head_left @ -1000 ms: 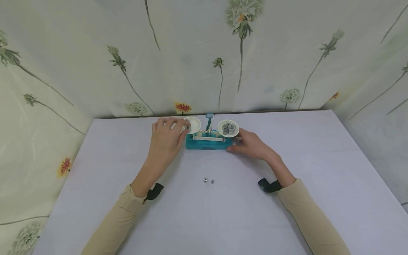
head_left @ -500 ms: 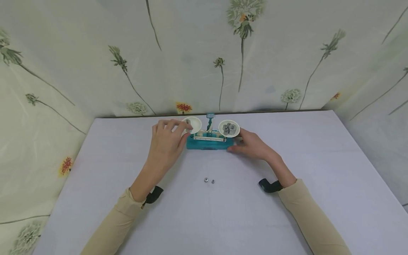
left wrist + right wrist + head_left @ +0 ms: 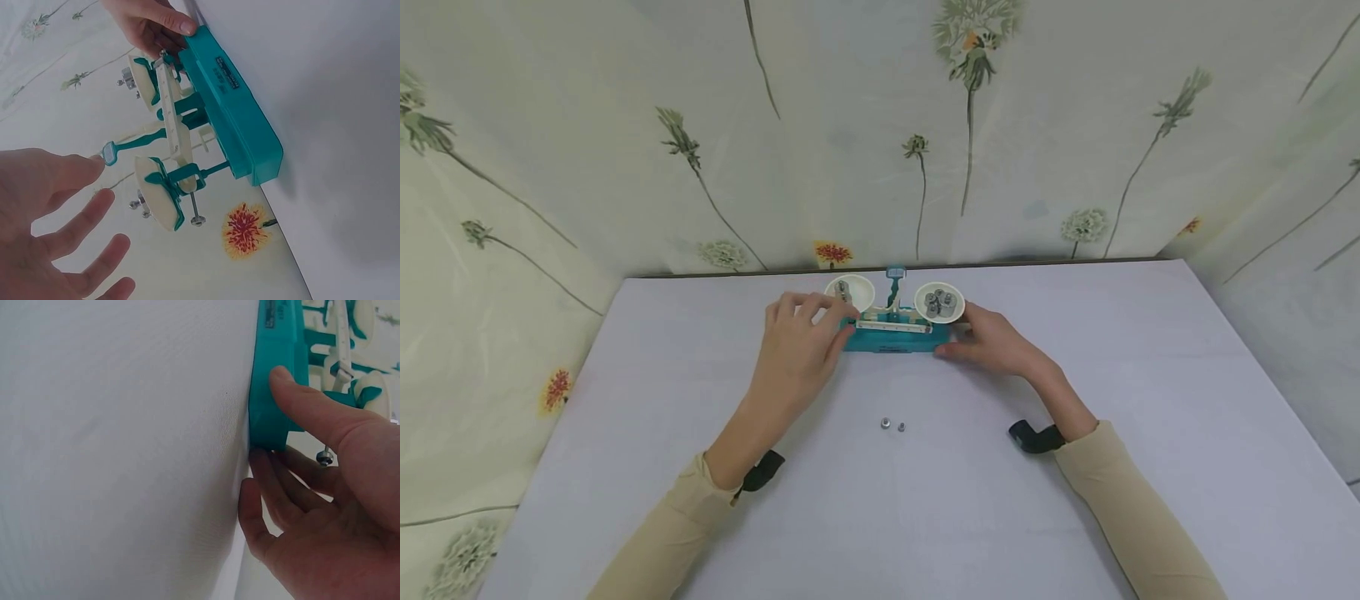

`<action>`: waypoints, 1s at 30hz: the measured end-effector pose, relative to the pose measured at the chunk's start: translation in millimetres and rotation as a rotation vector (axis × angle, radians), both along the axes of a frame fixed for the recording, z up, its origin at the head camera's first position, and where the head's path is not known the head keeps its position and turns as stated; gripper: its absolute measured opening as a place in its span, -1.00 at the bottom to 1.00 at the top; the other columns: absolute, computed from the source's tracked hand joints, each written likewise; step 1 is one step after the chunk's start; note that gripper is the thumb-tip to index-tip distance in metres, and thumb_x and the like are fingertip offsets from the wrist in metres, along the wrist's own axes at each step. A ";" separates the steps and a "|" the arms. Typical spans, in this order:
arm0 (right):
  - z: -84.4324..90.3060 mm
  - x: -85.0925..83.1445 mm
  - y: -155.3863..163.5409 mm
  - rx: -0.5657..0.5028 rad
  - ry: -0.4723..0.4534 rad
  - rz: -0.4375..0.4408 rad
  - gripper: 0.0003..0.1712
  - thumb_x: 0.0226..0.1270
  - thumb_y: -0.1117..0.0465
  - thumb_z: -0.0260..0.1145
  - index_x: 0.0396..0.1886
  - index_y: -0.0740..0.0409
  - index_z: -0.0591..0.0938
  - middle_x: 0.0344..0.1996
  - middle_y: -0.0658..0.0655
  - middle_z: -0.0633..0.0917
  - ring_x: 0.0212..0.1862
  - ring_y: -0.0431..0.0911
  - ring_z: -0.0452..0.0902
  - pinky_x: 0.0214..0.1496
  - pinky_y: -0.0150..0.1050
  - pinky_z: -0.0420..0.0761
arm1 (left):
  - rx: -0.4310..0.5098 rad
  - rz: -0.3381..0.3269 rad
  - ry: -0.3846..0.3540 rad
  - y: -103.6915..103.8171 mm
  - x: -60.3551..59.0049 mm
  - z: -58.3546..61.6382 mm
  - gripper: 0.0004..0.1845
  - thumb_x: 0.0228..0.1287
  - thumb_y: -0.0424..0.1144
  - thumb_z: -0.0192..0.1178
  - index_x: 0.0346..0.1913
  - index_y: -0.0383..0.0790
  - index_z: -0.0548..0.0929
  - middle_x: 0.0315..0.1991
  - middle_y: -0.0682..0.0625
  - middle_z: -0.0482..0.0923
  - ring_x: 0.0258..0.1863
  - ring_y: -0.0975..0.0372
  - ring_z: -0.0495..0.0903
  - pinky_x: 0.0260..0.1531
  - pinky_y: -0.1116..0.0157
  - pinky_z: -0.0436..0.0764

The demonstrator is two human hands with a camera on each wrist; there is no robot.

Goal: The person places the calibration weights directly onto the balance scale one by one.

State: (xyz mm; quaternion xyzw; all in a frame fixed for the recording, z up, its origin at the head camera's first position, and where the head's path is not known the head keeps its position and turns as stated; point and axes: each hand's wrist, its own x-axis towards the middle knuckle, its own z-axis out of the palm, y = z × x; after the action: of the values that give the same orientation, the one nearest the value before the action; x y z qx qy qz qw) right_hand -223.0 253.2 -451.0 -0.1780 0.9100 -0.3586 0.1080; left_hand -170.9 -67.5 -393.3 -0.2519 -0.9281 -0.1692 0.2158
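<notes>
Right hand (image 3: 992,340) grips the teal balance scale (image 3: 891,337) at its 3 o'clock end; left hand (image 3: 801,337) hovers spread at 9 o'clock.

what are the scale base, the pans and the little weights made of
Scale base: teal plastic by the look, smooth and slightly glossy with moulded edges. Pans: cream plastic, probably, matte. Weights: likely metal, grey with a dull shine.

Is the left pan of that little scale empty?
No. The left pan holds one small metal weight; the right pan holds several.
</notes>
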 end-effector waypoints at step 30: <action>0.4 -2.0 -0.9 0.022 -0.012 -0.007 -0.03 0.45 0.07 0.53 0.68 0.21 0.24 0.54 0.35 0.50 0.57 0.34 0.42 0.53 0.28 0.56 | -0.201 -0.083 -0.131 19.0 21.7 -16.0 -0.78 0.48 -0.08 0.42 0.09 0.07 0.71 0.07 -0.02 0.77 0.10 -0.05 0.63 0.19 -0.08 0.64</action>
State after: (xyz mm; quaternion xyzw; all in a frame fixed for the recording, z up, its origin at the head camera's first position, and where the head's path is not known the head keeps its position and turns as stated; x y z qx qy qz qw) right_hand -225.0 252.3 -450.6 -0.1714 0.9139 -0.3499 0.1143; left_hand -149.2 -48.5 -409.3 -0.2989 -0.9413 -0.1002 0.1209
